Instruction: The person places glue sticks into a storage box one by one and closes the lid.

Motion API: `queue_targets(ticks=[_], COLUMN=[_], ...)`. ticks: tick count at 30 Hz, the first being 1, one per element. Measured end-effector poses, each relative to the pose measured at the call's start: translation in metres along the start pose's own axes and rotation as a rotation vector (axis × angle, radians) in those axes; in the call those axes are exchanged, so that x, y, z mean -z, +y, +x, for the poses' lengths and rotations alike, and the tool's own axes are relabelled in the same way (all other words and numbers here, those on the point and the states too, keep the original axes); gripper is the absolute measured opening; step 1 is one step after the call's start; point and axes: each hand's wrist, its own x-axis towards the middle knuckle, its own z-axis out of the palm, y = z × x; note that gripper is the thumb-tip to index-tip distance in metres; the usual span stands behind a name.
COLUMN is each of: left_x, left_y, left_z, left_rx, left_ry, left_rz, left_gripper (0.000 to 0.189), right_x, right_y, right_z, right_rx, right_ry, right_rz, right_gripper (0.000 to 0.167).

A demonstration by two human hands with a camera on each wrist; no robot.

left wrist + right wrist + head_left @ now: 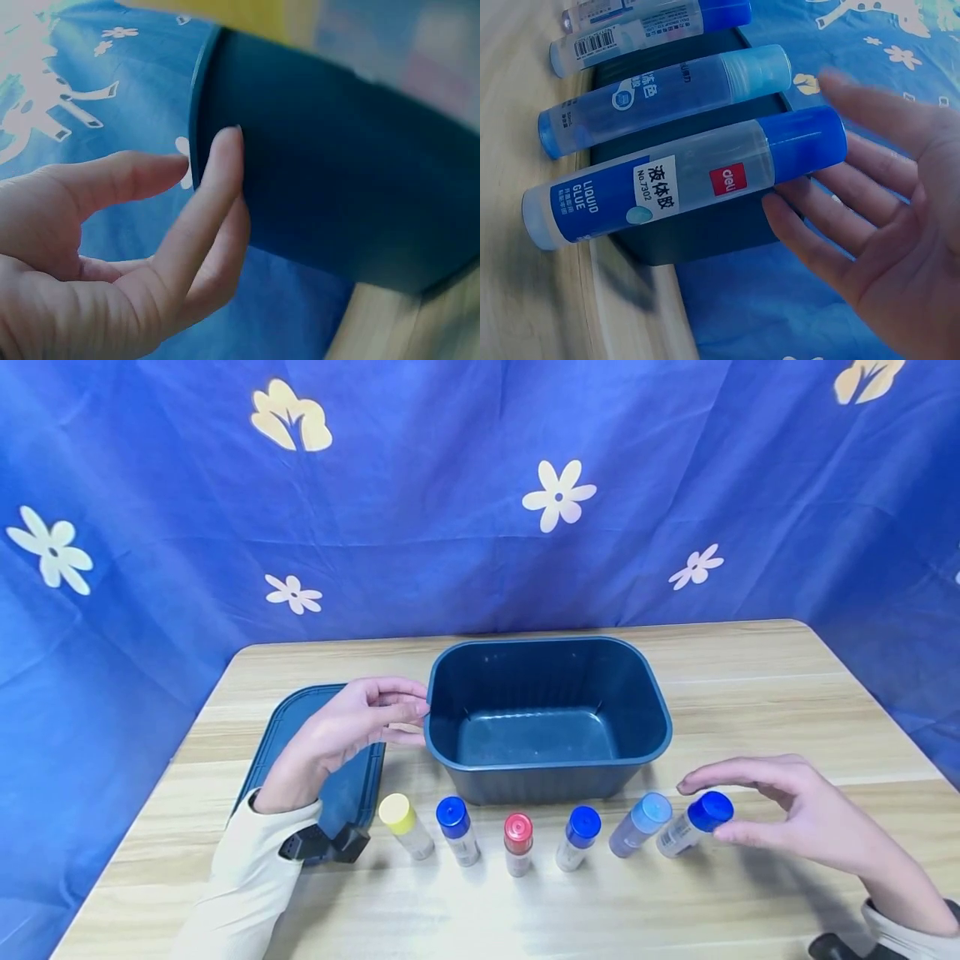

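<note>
At its left wall, a dark teal plastic bin (547, 785) has my left hand (367, 714) beside it. In the left wrist view, the fingertips (225, 154) overlap the bin's wall and the thumb is close to its edge. My right hand (795, 802) is around the blue cap of the rightmost liquid glue bottle (693, 827), with thumb and fingers spread apart. That bottle's label (656, 187) reads liquid glue in the right wrist view, and it stands upright on the table.
Left of it, in a row before the bin, stand a light-blue-capped bottle (640, 827), two blue-capped bottles (577, 839), a red-capped bottle (517, 845) and a yellow-capped bottle (407, 827). A teal lid (300, 714) lies under the left forearm. A blue flowered cloth (420, 510) hangs behind the wooden table (787, 693).
</note>
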Motion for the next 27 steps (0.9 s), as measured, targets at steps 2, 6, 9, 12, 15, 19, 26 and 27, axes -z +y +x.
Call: queue_targets(ticks=[2, 6, 9, 12, 15, 19, 26, 27], left_x=[0.002, 0.006, 0.005, 0.002, -0.002, -0.008, -0.008, -0.007], left_y=[-0.002, -0.006, -0.007, -0.008, -0.009, -0.010, -0.013, -0.014], left_z=[0.001, 0.000, -0.001, 0.001, 0.002, 0.003, 0.003, 0.003], left_rx=[-0.009, -0.001, 0.005, -0.013, -0.023, -0.007, -0.015, -0.015], left_ry=[-0.023, -0.088, -0.129, -0.159, -0.157, -0.130, -0.093, -0.085], left_rz=[-0.064, -0.239, -0.337, -0.356, -0.325, -0.290, -0.302, -0.306], left_gripper=[0.033, 0.022, 0.020, 0.019, 0.017, 0.015, 0.019, 0.019], right_x=[0.000, -0.001, -0.001, 0.000, 0.001, 0.001, -0.001, -0.001], right_y=[0.003, 0.007, 0.009, 0.010, 0.011, 0.010, 0.009, 0.009], right_z=[0.000, 0.001, 0.000, -0.001, -0.002, -0.003, -0.004, -0.004], right_rx=[0.009, 0.002, -0.012, -0.033, -0.039, -0.095, -0.118, -0.106], right_ry=[-0.033, -0.077, -0.091, -0.098, -0.096, -0.081, -0.041, -0.034], right_rz=[0.043, 0.069, 0.092, 0.112, 0.123, 0.103, 0.052, 0.052], right_gripper=[0.060, 0.057, 0.054, 0.052, 0.051, 0.049, 0.048, 0.048])
